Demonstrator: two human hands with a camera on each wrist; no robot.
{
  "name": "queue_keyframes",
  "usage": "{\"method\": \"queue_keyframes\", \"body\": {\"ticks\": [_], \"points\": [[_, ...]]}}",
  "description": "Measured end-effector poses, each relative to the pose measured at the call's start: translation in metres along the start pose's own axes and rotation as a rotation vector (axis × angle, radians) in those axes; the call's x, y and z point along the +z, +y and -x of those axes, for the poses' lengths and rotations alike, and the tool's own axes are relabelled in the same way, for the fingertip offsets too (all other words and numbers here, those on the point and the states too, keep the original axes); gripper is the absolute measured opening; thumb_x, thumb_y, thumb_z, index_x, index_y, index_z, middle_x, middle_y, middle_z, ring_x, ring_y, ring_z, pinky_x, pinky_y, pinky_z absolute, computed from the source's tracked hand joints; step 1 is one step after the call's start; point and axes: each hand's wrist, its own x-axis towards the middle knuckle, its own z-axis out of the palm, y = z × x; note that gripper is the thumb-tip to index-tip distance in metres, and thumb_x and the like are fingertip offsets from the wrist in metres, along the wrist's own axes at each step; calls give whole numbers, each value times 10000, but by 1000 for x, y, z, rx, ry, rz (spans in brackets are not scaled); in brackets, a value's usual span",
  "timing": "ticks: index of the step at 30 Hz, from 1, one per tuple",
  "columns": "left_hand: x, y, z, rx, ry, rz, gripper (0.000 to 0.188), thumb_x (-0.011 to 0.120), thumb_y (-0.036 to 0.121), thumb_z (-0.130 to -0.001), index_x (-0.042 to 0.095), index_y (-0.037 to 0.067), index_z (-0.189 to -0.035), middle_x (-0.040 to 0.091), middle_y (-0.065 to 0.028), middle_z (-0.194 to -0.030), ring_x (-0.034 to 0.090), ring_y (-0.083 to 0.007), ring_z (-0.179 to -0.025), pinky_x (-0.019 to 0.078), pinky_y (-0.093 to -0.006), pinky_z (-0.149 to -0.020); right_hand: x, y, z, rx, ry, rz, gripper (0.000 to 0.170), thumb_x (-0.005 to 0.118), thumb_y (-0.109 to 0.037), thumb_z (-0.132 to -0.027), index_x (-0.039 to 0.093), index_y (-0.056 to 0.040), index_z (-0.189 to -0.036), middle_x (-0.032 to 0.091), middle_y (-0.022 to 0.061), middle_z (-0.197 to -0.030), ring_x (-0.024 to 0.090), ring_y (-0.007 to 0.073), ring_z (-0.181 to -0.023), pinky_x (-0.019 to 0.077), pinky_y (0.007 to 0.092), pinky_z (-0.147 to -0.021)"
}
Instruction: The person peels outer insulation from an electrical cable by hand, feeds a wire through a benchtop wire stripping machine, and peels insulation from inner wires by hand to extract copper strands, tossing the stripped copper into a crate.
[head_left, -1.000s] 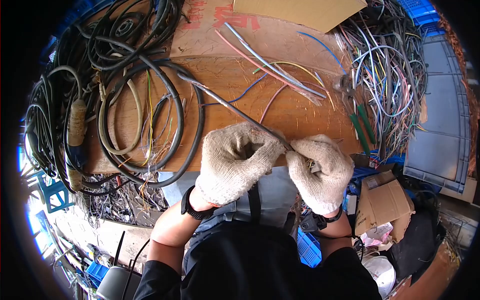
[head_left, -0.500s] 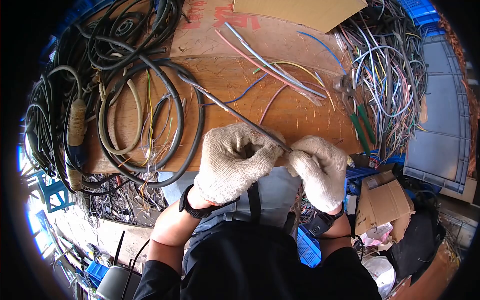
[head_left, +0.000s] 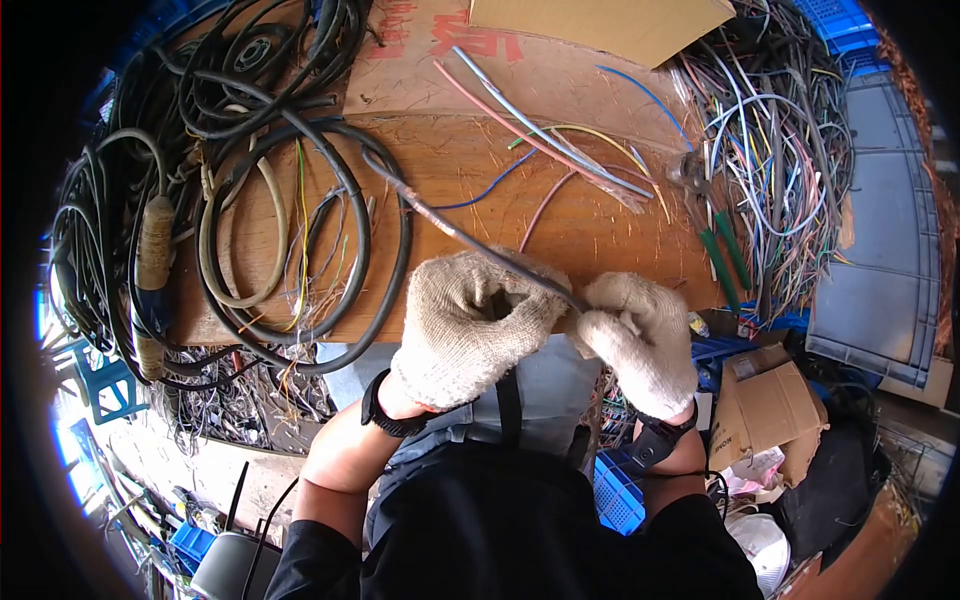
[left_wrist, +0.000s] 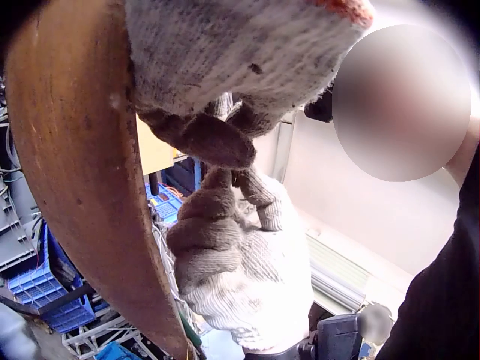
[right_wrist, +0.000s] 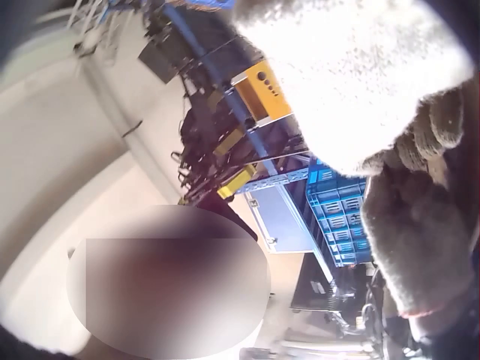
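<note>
A: Where is the dark cable [head_left: 480,246]?
B: It slants over the wooden desk [head_left: 620,245], one end at the hands near the front edge, the far end by the looped black cable [head_left: 365,240]. I can't tell whether those two touch. A paler, scuffed stretch shows along its far half.
A: And the left grip [head_left: 465,335]?
B: In a knitted off-white glove, curled round the cable close to its near end.
A: The right grip [head_left: 645,345]?
B: Gloved too, thumb and finger pinching the tip of that end. The two hands meet there, fingertips nearly together.
A: What lies around them?
B: Beyond the hands, a pink wire [head_left: 490,92] and a pale blue wire [head_left: 503,100] lie side by side, partly over a flat cardboard sheet [head_left: 420,85] with red print. On the right, green-handled pliers [head_left: 722,245] lie beside a tangled wire heap [head_left: 785,185].
A: Further out?
B: An open cardboard box [head_left: 765,405] sits below the desk's right end, and a grey panel [head_left: 870,285] stands past the heap.
</note>
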Motion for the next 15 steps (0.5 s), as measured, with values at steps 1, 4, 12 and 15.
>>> {"method": "queue_keyframes", "body": {"ticks": [1, 4, 12, 15], "points": [[1, 0, 0, 0, -1, 0, 133, 701, 102, -899, 755, -17, -924, 701, -27, -749, 591, -48, -682, 484, -233, -598, -2, -7, 0, -51, 7, 380, 181, 723, -144, -886, 694, 10, -977, 695, 95, -826, 649, 130, -710, 494, 284, -631], [4, -2, -1, 10, 34, 106, 119, 710, 91, -892, 750, -19, -911, 691, -12, -745, 580, -41, -683, 474, -236, -590, -4, -2, 0, -167, 13, 348, 205, 766, -129, -852, 710, -8, -1007, 710, 86, -871, 671, 123, -787, 521, 286, -702], [8, -3, -2, 12, 84, -31, 115, 728, 106, -881, 736, -6, -858, 636, 20, -656, 510, -18, -621, 436, -242, -534, -6, 11, -5, -313, 124, 206, 325, 807, -66, -809, 684, -6, -1104, 695, 113, -1021, 668, 141, -814, 518, 279, -729], [5, -6, -3, -7, 45, -77, 136, 732, 124, -877, 731, -8, -846, 626, 4, -648, 499, -17, -622, 438, -245, -535, -8, 2, -10, -535, 249, 405, 582, 857, -57, -720, 636, -23, -1258, 658, 127, -1128, 662, 178, -925, 531, 315, -788]]}}
